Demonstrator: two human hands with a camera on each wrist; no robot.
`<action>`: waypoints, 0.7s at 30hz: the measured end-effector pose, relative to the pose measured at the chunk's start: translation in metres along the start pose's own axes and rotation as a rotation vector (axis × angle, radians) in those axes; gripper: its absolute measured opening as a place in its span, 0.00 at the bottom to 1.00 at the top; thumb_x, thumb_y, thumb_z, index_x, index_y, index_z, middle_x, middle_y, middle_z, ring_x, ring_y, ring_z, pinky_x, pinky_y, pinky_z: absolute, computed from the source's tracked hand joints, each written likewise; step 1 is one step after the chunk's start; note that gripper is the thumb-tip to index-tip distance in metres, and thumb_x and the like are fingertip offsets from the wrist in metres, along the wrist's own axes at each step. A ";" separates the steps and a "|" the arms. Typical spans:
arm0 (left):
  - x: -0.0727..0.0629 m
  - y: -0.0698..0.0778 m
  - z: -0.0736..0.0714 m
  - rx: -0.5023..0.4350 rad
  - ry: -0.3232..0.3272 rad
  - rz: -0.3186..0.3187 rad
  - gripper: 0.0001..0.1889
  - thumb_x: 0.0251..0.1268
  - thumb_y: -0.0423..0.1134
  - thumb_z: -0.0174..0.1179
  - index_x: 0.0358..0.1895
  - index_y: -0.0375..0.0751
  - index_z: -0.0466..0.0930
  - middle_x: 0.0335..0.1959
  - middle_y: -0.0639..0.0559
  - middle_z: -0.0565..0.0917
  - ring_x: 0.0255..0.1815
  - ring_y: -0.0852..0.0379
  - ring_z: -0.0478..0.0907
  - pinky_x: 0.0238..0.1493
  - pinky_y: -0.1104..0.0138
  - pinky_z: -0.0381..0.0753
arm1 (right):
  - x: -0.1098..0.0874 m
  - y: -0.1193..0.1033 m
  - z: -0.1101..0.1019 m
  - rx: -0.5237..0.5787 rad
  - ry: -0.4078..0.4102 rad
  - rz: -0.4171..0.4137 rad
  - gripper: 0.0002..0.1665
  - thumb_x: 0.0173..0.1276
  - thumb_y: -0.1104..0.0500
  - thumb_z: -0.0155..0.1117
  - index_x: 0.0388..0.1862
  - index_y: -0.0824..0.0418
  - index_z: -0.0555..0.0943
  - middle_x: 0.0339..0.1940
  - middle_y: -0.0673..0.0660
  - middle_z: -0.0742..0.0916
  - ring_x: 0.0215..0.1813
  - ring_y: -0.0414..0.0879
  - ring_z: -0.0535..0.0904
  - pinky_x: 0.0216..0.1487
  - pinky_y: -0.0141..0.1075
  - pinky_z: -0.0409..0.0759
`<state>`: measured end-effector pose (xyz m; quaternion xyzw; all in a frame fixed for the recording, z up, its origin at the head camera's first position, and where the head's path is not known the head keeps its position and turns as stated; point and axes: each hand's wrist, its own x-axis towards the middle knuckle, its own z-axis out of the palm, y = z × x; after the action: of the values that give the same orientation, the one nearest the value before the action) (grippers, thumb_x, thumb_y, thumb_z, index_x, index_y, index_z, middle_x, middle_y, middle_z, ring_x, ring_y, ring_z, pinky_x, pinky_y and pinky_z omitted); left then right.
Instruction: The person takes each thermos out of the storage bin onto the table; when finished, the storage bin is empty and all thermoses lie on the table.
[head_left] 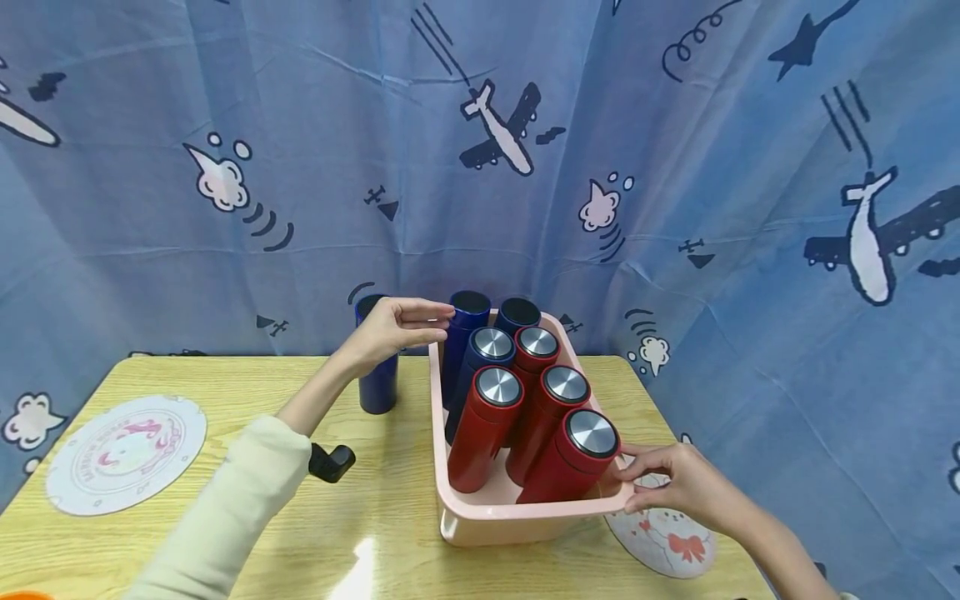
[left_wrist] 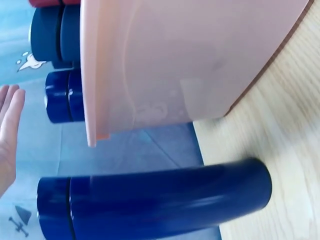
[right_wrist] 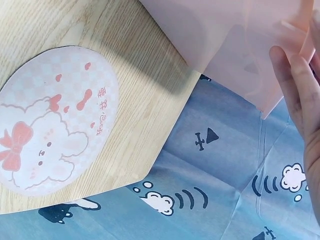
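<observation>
A pale pink plastic bin [head_left: 510,531] stands on the table holding several thermos bottles. Red ones with silver lids, such as the front red bottle [head_left: 558,471], lean in its near part; blue ones, such as the tall blue bottle [head_left: 454,358], stand toward the back. My right hand [head_left: 667,479] pinches the bin's right rim between thumb and fingers, seen also in the right wrist view. With fingers extended and nothing in its grasp, my left hand [head_left: 397,327] hovers near the bin's back left corner. Partly behind it, another blue bottle [head_left: 378,387] stands upright outside the bin.
On the left of the wooden table [head_left: 397,492] lies a round white mat [head_left: 127,454]. A round bear-print mat [right_wrist: 60,120] sits by the bin's right side. Something orange [head_left: 26,595] shows at the near left edge. A blue patterned curtain [head_left: 337,167] hangs behind.
</observation>
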<state>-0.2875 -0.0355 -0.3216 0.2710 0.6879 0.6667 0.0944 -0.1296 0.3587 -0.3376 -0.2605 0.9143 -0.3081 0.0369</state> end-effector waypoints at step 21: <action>0.022 -0.022 0.032 0.150 0.331 -0.054 0.25 0.58 0.26 0.65 0.60 0.25 0.73 0.59 0.33 0.76 0.61 0.43 0.74 0.58 0.60 0.76 | -0.001 0.000 0.000 0.037 0.001 0.002 0.17 0.47 0.54 0.78 0.35 0.61 0.89 0.47 0.71 0.84 0.56 0.24 0.70 0.36 0.28 0.83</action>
<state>-0.2955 0.0040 -0.3404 0.1454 0.7490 0.6461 -0.0226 -0.1286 0.3597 -0.3378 -0.2587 0.9086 -0.3253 0.0415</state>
